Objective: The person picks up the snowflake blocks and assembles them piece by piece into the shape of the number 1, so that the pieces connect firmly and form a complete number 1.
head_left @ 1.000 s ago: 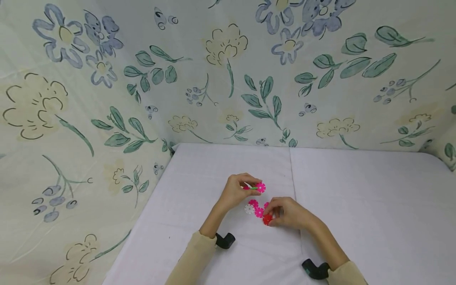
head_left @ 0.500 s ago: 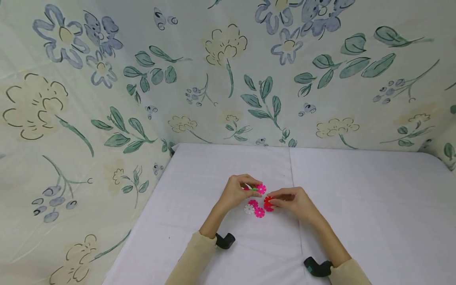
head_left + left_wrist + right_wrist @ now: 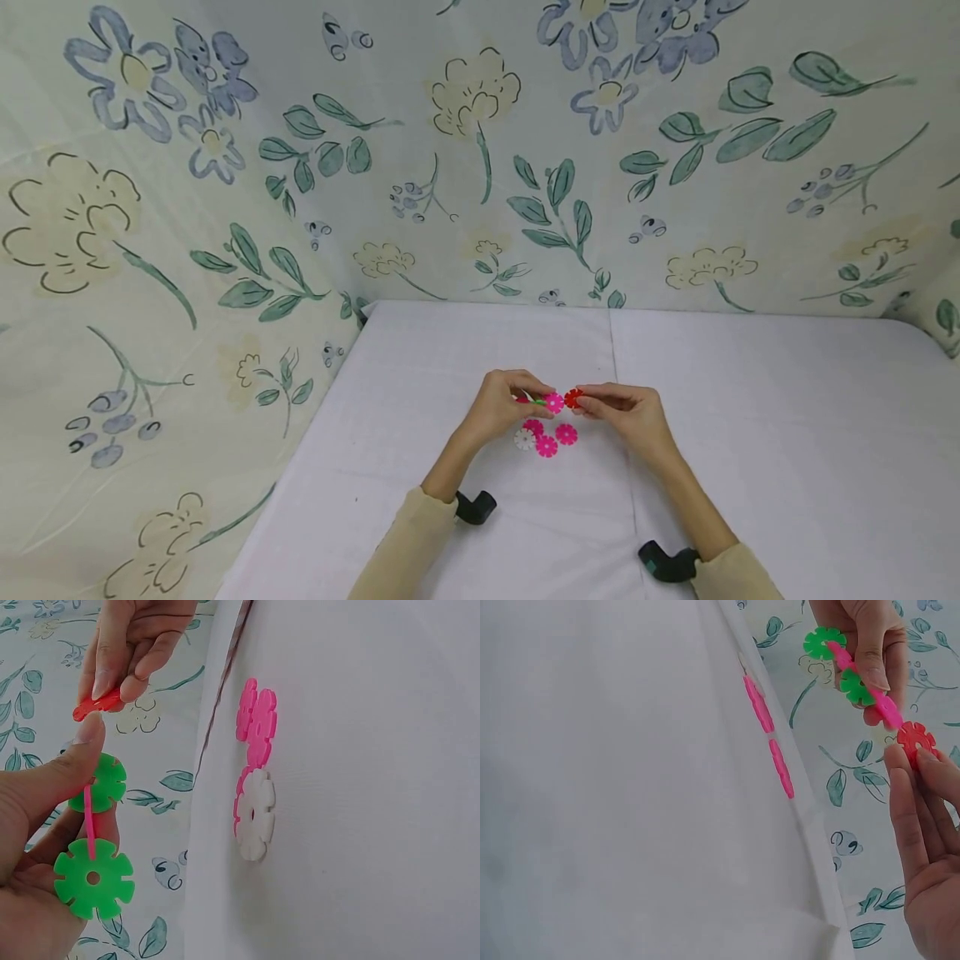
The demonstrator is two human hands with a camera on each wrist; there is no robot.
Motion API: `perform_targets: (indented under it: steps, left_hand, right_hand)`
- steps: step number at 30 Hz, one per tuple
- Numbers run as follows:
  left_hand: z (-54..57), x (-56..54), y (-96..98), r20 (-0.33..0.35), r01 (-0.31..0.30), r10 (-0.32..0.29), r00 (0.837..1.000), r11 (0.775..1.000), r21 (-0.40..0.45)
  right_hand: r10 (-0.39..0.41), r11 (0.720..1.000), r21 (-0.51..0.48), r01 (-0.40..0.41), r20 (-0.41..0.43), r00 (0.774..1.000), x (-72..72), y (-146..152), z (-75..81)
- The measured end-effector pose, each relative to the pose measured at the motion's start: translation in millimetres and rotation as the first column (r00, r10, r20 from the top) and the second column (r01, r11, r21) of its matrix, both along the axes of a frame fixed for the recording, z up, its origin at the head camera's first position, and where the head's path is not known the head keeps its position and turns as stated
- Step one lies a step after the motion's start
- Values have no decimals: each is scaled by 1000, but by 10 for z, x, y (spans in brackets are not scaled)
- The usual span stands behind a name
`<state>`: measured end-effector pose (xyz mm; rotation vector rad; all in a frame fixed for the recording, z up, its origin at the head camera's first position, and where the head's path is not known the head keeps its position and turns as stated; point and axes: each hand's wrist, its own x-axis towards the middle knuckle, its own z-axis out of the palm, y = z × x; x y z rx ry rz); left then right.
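Observation:
In the head view my left hand (image 3: 497, 410) pinches a short chain of notched plastic snowflake discs. Green and pink discs alternate along it, with a green disc (image 3: 94, 878) at the near end in the left wrist view. A pink disc (image 3: 888, 710) forms the far end, its edge toward the right hand. Between thumb and fingertips, my right hand (image 3: 637, 417) holds a red snowflake disc (image 3: 916, 739), its rim right at that pink disc's edge. Part of the chain is hidden behind the left thumb.
Below the hands, several loose snowflake discs lie on the white-covered table (image 3: 750, 433): a white disc (image 3: 524, 439) overlapping a pink disc (image 3: 533, 427), and two more pink discs close by. A floral cloth (image 3: 480, 167) hangs behind the table and along its left.
My right hand has picked the red disc up from beside the loose discs and carried it up and away to the chain's pink end. The left hand has stayed nearly still.

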<state>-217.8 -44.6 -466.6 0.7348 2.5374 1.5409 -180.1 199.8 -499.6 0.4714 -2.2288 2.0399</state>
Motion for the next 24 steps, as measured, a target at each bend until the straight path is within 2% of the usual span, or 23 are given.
perform_targets:
  steps: [5,13,24]
  left_hand:
    - [7,3,2,-16,11,-11,1000,1000,-6]
    - [9,1,-4,-3,12,-12,1000,1000,0]
    - [21,10,13,4,32,-32,999,999,-7]
  right_hand:
    - [-26,1000,5,26,-7,1000,2,-11,4]
    - [-40,999,33,41,-28,999,1,-25,12]
    - [-58,994,89,66,-94,994,12,-70,40]
